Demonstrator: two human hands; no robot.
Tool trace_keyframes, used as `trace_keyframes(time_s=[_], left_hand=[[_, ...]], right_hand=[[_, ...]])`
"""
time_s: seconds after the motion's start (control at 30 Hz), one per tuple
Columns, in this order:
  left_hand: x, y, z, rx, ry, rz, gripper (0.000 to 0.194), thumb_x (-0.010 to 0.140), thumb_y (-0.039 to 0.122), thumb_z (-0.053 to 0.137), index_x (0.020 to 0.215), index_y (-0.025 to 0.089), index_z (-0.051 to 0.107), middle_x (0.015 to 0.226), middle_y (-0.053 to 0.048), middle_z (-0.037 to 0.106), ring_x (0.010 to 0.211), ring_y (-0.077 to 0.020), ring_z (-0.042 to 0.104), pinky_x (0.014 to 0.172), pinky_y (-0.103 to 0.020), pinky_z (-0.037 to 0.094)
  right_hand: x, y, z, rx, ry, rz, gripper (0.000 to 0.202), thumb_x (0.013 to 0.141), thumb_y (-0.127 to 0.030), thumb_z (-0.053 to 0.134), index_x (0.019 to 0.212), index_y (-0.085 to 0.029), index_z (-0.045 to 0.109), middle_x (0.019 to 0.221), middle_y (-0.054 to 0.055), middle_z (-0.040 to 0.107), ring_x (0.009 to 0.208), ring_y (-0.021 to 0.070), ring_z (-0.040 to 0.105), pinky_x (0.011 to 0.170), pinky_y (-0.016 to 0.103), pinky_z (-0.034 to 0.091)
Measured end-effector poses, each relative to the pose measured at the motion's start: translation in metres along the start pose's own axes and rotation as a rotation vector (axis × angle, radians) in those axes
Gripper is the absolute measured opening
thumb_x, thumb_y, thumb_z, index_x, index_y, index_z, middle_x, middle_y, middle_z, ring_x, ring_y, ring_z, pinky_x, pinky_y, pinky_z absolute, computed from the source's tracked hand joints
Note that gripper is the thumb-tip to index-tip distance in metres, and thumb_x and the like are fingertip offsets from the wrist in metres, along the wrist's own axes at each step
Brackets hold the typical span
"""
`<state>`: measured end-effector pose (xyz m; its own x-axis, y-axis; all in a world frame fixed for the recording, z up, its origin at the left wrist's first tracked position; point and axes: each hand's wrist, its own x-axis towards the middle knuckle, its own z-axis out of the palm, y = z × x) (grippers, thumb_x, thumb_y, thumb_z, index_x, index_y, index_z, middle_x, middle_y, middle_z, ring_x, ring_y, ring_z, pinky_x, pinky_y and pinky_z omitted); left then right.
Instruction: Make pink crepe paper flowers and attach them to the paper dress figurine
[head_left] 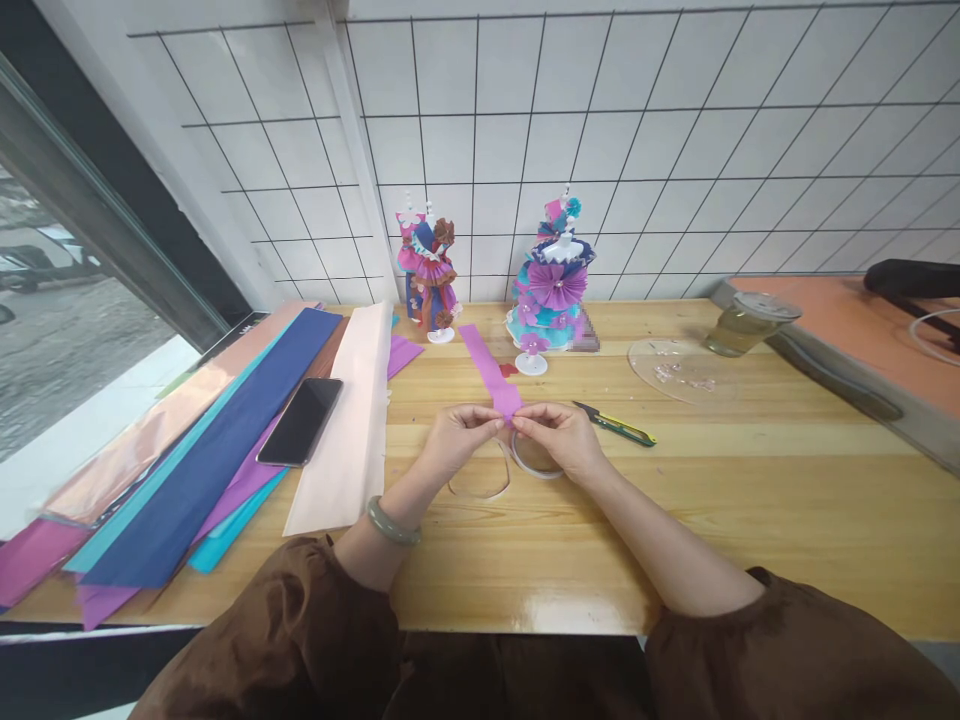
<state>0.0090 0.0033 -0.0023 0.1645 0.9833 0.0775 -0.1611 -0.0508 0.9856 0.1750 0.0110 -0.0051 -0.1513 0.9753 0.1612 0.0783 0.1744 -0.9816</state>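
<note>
A strip of purple crepe paper point(484, 362) stretches away from my fingers toward the back of the table. My left hand point(459, 436) pinches its near end from the left, thumb against fingers. From the right, my right hand point(559, 436) pinches the same end, so the two sets of fingertips almost meet. Under and beside my hands lies a roll of clear tape point(536, 470), partly covered by my right hand. A thin loop of ribbon or tape point(480, 494) rests left of it. To the right is a yellow-green utility knife point(621, 428).
Several folded crepe paper sheets point(210, 450) lie at left with a black phone point(301, 422) on them. Small dress forms in paper dresses point(429, 270) and a larger one point(555, 290) stand behind. A clear plate point(656, 370) with small beads and a lidded cup point(739, 330) are at right.
</note>
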Motion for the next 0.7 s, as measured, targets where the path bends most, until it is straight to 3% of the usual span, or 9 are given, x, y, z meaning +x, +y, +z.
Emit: trace_keyframes(time_s=[0.23, 0.47, 0.7], left_hand=[[0.0003, 0.0024, 0.0023, -0.068, 0.0, 0.021, 0.028, 0.059, 0.023, 0.071, 0.083, 0.012, 0.06, 0.07, -0.002, 0.065, 0.065, -0.0101, 0.059, 0.068, -0.025, 0.047], [-0.0003, 0.0051, 0.0047, -0.026, -0.059, 0.058, 0.051, 0.063, 0.02, 0.067, 0.109, 0.013, 0.048, 0.078, -0.004, 0.065, 0.071, -0.0114, 0.06, 0.071, -0.026, 0.045], [0.0004, 0.0029, 0.0037, 0.034, -0.029, 0.07, 0.05, 0.063, 0.022, 0.066, 0.109, 0.012, 0.049, 0.068, 0.001, 0.06, 0.064, -0.0081, 0.057, 0.067, -0.022, 0.044]], right_hand=[[-0.0009, -0.0005, 0.0036, 0.066, 0.008, -0.026, 0.023, 0.062, -0.03, 0.069, 0.079, -0.016, 0.063, 0.068, 0.002, 0.064, 0.059, 0.0123, 0.057, 0.059, 0.026, 0.047], [-0.001, -0.005, 0.0065, 0.081, -0.027, -0.054, 0.028, 0.063, -0.03, 0.067, 0.087, -0.017, 0.059, 0.07, 0.001, 0.061, 0.058, 0.0107, 0.056, 0.058, 0.025, 0.047], [-0.0034, -0.0057, 0.0073, -0.05, -0.031, -0.086, 0.032, 0.064, -0.034, 0.066, 0.091, -0.018, 0.061, 0.078, 0.005, 0.065, 0.067, 0.0161, 0.059, 0.066, 0.031, 0.049]])
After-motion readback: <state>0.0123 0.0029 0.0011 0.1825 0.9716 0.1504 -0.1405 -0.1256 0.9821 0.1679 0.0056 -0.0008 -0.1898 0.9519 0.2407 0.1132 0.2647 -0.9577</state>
